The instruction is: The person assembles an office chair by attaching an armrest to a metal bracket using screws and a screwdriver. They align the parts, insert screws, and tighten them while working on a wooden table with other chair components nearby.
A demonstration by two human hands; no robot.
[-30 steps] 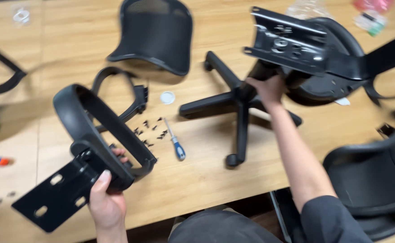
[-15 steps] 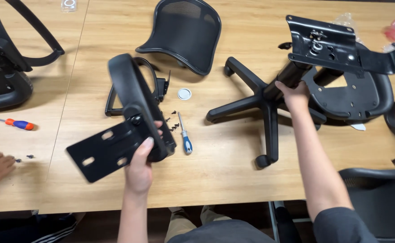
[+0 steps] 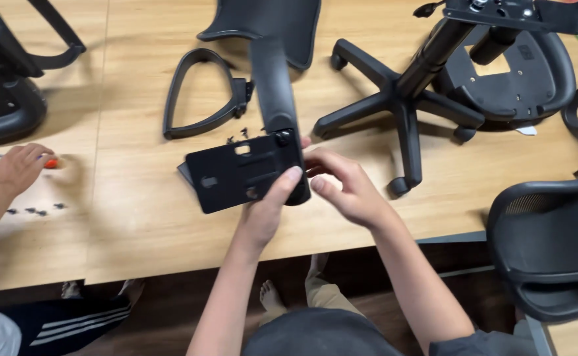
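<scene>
My left hand (image 3: 266, 214) grips a black chair armrest (image 3: 270, 86) by its flat metal mounting plate (image 3: 239, 171), thumb on the plate's lower right corner. The armrest stands on edge over the wooden table (image 3: 137, 217), its loop pointing away from me. My right hand (image 3: 342, 188) is at the plate's right edge, fingers curled against the armrest's base. A second armrest (image 3: 200, 95) lies flat just behind, with small black screws (image 3: 243, 134) scattered beside it.
A five-arm chair base (image 3: 401, 105) with its gas column stands right of my hands, a seat pan (image 3: 513, 72) behind it. A backrest (image 3: 282, 23) lies at the far edge. Another person's hand (image 3: 19, 168) rests at left by a screwdriver and screws. A mesh chair part (image 3: 552, 244) sits at lower right.
My right hand has left the chair base and come to the armrest's plate. The armrest has turned on edge and moved toward the middle of the table.
</scene>
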